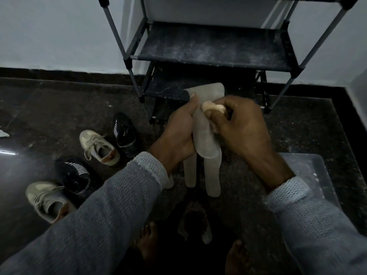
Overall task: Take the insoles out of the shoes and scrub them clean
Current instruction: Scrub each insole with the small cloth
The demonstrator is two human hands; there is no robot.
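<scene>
Dark speckled stone flooring [59, 108] is filling most of the frame, meeting a pale wall [59, 32] along a black skirting strip across the upper part. At top centre a metal-legged shoe rack [214, 50] with dusty black fabric shelves is standing against that wall. At the lower right a clear plastic lid or box [315, 175] is lying on the floor, its exact form hard to tell in the dim light.

Grey knit sleeves are reaching in from both lower corners. Left of centre two beige lace-up sneakers [98, 147] and two black slip-on shoes [124, 132] are sitting on the floor in a loose cluster, the pairs interleaved. Below the hands, three pale insoles [213, 179] are lying side by side on the floor, one of them mostly hidden behind the left wrist. Bare feet are showing at the bottom edge, with a crumpled dark scrap of something between them.

At centre, the left hand [178, 135] is gripping a pale insole [204, 135] along its left edge, fingers curled behind it and the thumb pressing near its upper end, holding it upright above the floor. The right hand [242, 126] is closing its fingers round a small light cloth [214, 108], pressing it against the face of the held insole.
</scene>
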